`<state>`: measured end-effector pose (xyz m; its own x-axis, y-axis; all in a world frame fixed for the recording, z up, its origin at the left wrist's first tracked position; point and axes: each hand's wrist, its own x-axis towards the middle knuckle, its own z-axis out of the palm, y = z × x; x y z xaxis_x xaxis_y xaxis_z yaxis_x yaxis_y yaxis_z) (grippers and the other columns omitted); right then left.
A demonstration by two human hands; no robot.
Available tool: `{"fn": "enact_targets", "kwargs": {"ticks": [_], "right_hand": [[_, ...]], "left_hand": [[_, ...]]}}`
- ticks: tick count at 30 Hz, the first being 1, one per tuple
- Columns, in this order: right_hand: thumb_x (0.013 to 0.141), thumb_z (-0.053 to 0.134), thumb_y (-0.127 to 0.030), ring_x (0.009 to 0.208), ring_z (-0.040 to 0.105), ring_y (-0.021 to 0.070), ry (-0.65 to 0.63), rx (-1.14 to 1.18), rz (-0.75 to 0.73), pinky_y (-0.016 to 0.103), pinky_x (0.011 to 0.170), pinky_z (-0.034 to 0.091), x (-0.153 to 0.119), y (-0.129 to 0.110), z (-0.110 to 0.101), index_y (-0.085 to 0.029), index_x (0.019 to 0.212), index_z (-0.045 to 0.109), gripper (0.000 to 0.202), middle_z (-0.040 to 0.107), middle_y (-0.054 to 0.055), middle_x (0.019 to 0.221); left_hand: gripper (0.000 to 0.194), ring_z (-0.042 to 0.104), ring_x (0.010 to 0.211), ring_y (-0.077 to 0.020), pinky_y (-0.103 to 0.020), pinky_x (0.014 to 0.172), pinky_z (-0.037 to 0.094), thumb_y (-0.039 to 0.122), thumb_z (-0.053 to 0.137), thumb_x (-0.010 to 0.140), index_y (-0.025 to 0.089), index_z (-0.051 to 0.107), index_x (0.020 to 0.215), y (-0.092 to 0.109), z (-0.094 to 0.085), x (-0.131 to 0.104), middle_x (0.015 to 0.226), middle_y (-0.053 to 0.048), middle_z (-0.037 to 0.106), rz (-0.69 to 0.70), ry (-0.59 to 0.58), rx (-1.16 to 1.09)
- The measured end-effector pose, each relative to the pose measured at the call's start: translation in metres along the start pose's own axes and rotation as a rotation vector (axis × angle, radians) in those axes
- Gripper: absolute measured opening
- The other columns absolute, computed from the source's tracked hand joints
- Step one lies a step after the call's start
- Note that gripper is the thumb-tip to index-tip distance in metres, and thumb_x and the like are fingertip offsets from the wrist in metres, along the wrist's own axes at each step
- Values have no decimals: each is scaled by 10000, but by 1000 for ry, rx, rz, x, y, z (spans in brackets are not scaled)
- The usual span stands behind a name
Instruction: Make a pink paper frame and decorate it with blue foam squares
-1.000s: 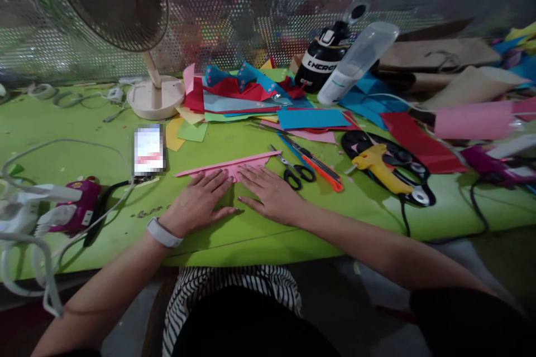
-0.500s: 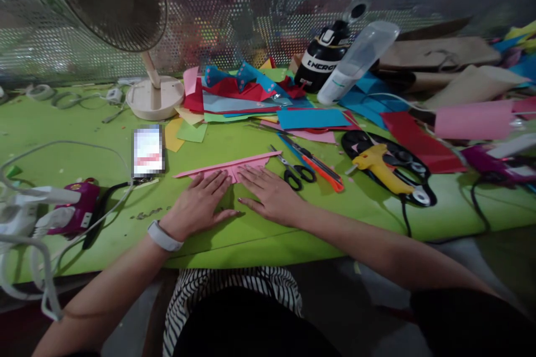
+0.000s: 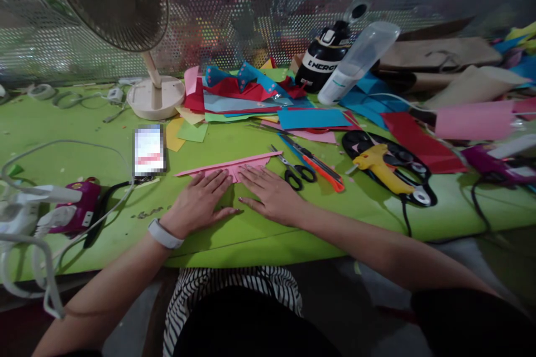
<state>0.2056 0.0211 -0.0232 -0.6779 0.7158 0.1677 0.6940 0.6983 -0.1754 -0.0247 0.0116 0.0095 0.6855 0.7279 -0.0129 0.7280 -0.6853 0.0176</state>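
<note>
A strip of pink paper (image 3: 228, 162) lies on the green tabletop, with a narrow folded band along its far edge. Both hands rest flat on it, side by side, covering much of its near part. My left hand (image 3: 201, 201) has its fingers stretched over the paper's left half, thumb pointing right. On the right half lies my right hand (image 3: 272, 195), fingers also extended, thumb toward the left one. Just right of the paper are black-handled scissors (image 3: 295, 172) and an orange utility knife (image 3: 318, 167).
A yellow glue gun (image 3: 383, 170) rests on a black holder at right. Behind are coloured paper sheets (image 3: 243, 103), a black bottle (image 3: 322, 58) and a fan (image 3: 154, 95). A phone (image 3: 148, 150), cables and a purple power adapter (image 3: 77, 209) are at left.
</note>
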Motion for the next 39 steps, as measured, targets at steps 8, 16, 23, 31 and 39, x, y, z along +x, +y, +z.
{"fn": "enact_targets", "kwargs": {"ticks": [8, 16, 23, 31, 39], "right_hand": [[982, 307, -536, 1422, 314, 247, 13, 2, -6, 471, 1182, 266, 0, 0, 0, -112, 1464, 380, 646, 375, 122, 1504], [983, 278, -546, 1417, 324, 258, -3, -39, -11, 466, 1176, 281, 0, 0, -1, -64, 1453, 385, 681, 361, 130, 1513], [958, 308, -591, 1421, 309, 299, 40, -87, -67, 483, 1169, 266, 3, -6, -7, -61, 1423, 440, 717, 363, 163, 1512], [962, 298, -591, 1379, 379, 318, 66, -189, -153, 521, 1147, 269, 8, -8, -5, -7, 1365, 493, 736, 456, 209, 1437], [971, 278, -581, 1369, 401, 302, -5, -208, -150, 482, 1130, 319, 19, -11, -16, -21, 1307, 565, 714, 511, 195, 1392]], "left_hand": [[788, 342, 1406, -261, -450, 1162, 226, 684, 219, 924, 132, 345, 1472, 0, 0, 0, 1509, -114, 397, 0, 5, 12], [793, 327, 1414, -250, -449, 1164, 216, 678, 201, 928, 119, 339, 1474, 3, 1, 0, 1514, -107, 390, -12, -5, 44], [855, 338, 1408, -264, -447, 1158, 225, 716, 179, 902, 98, 344, 1470, 3, 3, 1, 1515, -126, 378, -16, 18, 42], [913, 332, 1410, -276, -458, 1166, 201, 752, 183, 874, 78, 341, 1469, 5, 6, 1, 1517, -133, 365, -17, 20, 44], [924, 333, 1411, -269, -455, 1165, 191, 769, 199, 861, 109, 265, 1504, -7, 2, -19, 1535, -128, 322, -31, -12, 31]]}}
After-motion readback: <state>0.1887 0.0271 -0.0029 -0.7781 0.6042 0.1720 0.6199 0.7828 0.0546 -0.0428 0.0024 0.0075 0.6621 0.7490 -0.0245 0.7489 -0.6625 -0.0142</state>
